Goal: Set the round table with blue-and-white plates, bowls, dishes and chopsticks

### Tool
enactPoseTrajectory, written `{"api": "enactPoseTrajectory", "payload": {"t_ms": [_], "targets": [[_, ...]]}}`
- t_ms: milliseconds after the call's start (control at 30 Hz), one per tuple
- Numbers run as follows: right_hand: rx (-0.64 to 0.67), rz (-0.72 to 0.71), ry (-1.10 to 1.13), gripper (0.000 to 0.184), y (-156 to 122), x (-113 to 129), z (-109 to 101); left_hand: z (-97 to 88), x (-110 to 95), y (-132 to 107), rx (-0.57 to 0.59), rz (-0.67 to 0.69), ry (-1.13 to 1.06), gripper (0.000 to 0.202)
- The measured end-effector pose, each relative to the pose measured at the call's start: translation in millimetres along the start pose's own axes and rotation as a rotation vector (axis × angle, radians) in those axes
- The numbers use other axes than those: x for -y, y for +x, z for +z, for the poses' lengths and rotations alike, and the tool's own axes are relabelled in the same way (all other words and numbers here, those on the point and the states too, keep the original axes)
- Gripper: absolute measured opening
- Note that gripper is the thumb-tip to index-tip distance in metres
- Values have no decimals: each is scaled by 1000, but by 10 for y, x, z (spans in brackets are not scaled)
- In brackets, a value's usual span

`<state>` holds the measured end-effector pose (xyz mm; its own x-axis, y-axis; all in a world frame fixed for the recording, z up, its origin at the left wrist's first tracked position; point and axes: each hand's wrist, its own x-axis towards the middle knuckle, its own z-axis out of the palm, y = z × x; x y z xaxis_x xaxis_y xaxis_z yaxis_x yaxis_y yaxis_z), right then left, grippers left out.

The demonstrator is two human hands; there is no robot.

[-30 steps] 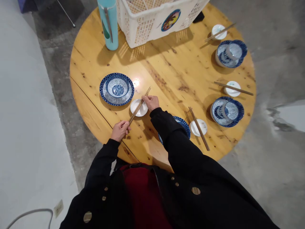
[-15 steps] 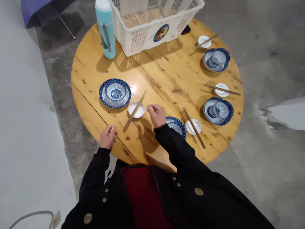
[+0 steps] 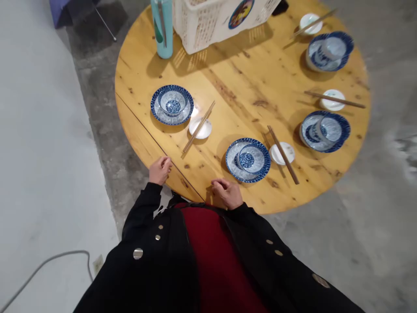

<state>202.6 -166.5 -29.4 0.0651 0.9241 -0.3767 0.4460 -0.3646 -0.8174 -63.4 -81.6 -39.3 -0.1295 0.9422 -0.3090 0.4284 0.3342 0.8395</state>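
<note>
My left hand (image 3: 160,170) rests by the near left edge of the round wooden table, fingers curled with nothing in them. Loosely closed and holding nothing, my right hand (image 3: 228,193) is at the front edge, just below a blue-rimmed plate (image 3: 230,164) with a patterned bowl (image 3: 252,158) in it. Right of that plate, a pair of chopsticks (image 3: 282,154) lies across a small white saucer (image 3: 275,155). Farther left stand another blue-rimmed plate (image 3: 155,114) and bowl (image 3: 172,103). Beside them, chopsticks (image 3: 197,130) cross a second saucer (image 3: 206,129).
Two more settings of blue-and-white dishes (image 3: 344,134) with saucers (image 3: 332,100) and chopsticks line the table's right side. At the back are a turquoise bottle (image 3: 163,32) and a white plastic basket (image 3: 208,28). A wall (image 3: 42,130) runs along the left.
My right hand has drawn back from beside the left saucer to the table's front edge, uncovering the middle plate and bowl. My left hand stays near the edge. The view has shifted.
</note>
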Motion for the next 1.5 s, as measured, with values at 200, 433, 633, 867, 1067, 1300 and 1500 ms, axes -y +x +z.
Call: {"api": "enactPoseTrajectory", "payload": {"t_ms": [200, 433, 633, 867, 1067, 1300, 1500], "targets": [[65, -6, -69, 36, -47, -129, 59, 194, -6, 180, 58, 240, 265, 24], [114, -48, -204, 37, 13, -169, 3, 316, -84, 409, 82, 335, 390, 24], [106, -87, -256, 33, 103, -162, -7, 263, -46, 506, 75, 381, 411, 23], [146, -92, -319, 32, 184, -151, 17, 256, -31, 524, 66, 389, 370, 24], [156, -85, -302, 32, 192, -132, 18, 275, -54, 544, 78, 435, 421, 24], [145, -70, -287, 33, 196, -133, 16, 317, -154, 554, -10, 472, 544, 31], [136, -80, -288, 32, 198, -186, 2, 409, -426, 569, -27, 421, 690, 37]]}}
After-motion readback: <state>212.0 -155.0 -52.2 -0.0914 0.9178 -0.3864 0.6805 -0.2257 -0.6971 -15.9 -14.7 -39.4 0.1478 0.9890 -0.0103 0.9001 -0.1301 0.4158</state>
